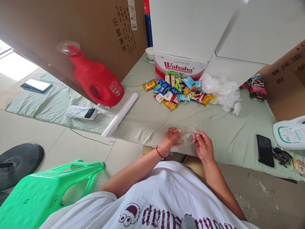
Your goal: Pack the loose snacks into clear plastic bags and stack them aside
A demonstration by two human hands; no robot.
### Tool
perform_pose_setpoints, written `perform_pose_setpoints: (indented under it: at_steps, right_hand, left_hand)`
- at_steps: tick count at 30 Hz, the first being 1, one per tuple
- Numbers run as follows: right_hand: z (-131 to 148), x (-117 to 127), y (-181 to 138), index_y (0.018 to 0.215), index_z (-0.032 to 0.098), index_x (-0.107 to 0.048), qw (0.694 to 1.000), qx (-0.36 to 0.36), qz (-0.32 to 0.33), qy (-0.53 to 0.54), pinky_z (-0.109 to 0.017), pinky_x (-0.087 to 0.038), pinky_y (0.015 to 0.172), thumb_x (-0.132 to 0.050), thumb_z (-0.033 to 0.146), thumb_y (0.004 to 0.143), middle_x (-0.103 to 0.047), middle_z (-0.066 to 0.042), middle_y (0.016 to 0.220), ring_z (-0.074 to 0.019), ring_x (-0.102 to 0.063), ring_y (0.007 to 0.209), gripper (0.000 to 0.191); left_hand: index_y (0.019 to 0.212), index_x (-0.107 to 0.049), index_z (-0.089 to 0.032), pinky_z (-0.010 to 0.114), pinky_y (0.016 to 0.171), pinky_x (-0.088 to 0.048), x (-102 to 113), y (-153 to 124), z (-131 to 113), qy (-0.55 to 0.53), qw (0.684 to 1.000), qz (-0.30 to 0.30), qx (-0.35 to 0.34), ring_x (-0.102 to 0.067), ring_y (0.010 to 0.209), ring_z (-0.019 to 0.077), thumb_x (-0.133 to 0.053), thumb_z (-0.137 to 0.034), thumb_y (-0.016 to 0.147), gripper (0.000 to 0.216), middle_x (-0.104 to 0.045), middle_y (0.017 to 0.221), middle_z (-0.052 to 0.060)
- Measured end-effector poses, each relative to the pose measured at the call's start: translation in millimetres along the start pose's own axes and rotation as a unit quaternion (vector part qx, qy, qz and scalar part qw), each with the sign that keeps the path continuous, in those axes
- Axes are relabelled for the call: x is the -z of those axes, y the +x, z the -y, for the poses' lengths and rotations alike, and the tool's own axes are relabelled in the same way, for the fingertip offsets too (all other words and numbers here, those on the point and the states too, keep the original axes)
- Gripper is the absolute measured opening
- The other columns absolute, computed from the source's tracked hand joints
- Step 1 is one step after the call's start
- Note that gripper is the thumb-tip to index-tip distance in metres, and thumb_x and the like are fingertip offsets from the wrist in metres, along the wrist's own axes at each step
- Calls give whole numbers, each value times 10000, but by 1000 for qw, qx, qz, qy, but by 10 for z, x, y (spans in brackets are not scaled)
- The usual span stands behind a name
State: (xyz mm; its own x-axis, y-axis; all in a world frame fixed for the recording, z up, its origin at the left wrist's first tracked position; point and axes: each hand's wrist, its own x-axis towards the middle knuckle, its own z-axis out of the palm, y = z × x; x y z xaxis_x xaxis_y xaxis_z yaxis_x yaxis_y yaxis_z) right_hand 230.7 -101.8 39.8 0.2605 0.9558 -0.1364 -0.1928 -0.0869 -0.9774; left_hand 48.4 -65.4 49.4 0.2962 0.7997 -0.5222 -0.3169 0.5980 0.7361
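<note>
- Head view: nearest, white T-shirt [152, 187] with dark lettering; green stool [30, 190] off to the left.
- Pinches thin clear plastic [189, 136] between thumb and fingers of the right hand [203, 147] — held between both hands, over the near edge of the pale green cloth [238, 136].
- Spreads the fingers of the left hand [171, 138] just beside the plastic; too blurred to tell any grip on it. Wears a red bracelet [159, 152] on that wrist.
- To the right, black phone [265, 151] near a white bottle [289, 135]; to the left, white roll [120, 116] and power bank [76, 112].
- Beyond the hands, heap of wrapped snacks [175, 92], with crumpled clear wrapping [222, 92] beside it.
- Farther back, red-and-white Wahaha box [181, 68] behind the heap — paper cup [150, 55] at its left corner.
</note>
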Motion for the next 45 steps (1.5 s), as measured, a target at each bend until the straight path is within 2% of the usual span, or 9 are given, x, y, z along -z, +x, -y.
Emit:
perform_pose_setpoints:
  at_steps: [5,9,16,21,25,30,33,37,45]
  right_hand:
    - [38,-41,32,944,248,-691,999,-8,5,41,-303,-500,647,-766,517,828,-600,-2,773,-139,-523,664,302]
    - [61,135,58,931,269,-672,998,0,-14,68,-293,-471,620,-737,492,853,-539,24,717,-134,-496,634,245]
    - [-89,392,-17,943,241,-687,995,-43,-51,78,-260,-454,594,-810,492,794,-551,29,714,-113,-500,629,316]
    - [-221,529,-121,1083,214,-702,986,-40,-66,-147,-305,-514,642,-775,573,792,-673,-51,932,-164,-573,751,468]
    - [-67,593,-93,1290,245,-631,934,136,-101,-313,-415,-538,906,-701,518,886,-620,-118,1266,-241,-589,1093,493]
    - [35,301,174,1135,268,-716,885,208,44,-413,-481,-493,981,-696,513,885,-708,-101,1110,-292,-592,1100,350]
    - [-17,136,314,944,258,-736,919,157,57,-357,-388,-519,807,-598,503,951,-717,-57,905,-223,-628,840,281]
    - [-8,112,356,947,225,-692,981,93,-65,-158,-272,-453,578,-679,562,880,-617,4,735,-135,-532,622,343]
    - [-158,381,119,860,220,-559,984,-12,-179,6,-182,-328,424,-803,592,736,-532,52,709,-60,-430,510,462]
  left_hand:
    - [1064,-562,-191,277,626,-513,-198,70,71,5,996,19,85,-612,678,125,-933,-422,627,618,-650,868,13]
    - [831,-585,-182,218,570,-384,-71,182,75,5,999,-14,-33,-502,624,77,-911,-348,587,440,-564,731,-46]
    - [838,-609,-180,255,710,-417,336,226,-6,53,980,-46,-186,-522,741,113,-818,-228,633,297,-589,798,-21]
    - [815,-620,-180,269,776,-430,475,210,21,108,969,-82,-206,-537,809,139,-767,-173,645,225,-592,832,-4]
    - [886,-663,-199,258,804,-455,439,144,5,175,951,-85,-242,-556,883,145,-742,-181,663,237,-584,975,15]
    - [950,-688,-217,260,767,-498,331,77,-23,189,941,-59,-273,-551,921,157,-746,-168,667,293,-545,1086,44]
    - [1022,-709,-216,276,763,-527,361,90,-1,172,946,-77,-264,-564,949,163,-798,-185,648,386,-525,1214,75]
    - [808,-704,-161,281,777,-513,514,146,60,139,961,-134,-197,-601,895,156,-851,-240,635,240,-622,1082,76]
    - [869,-544,-199,347,845,-573,587,153,-18,-92,992,-42,-74,-700,909,164,-891,-357,677,427,-708,977,30]
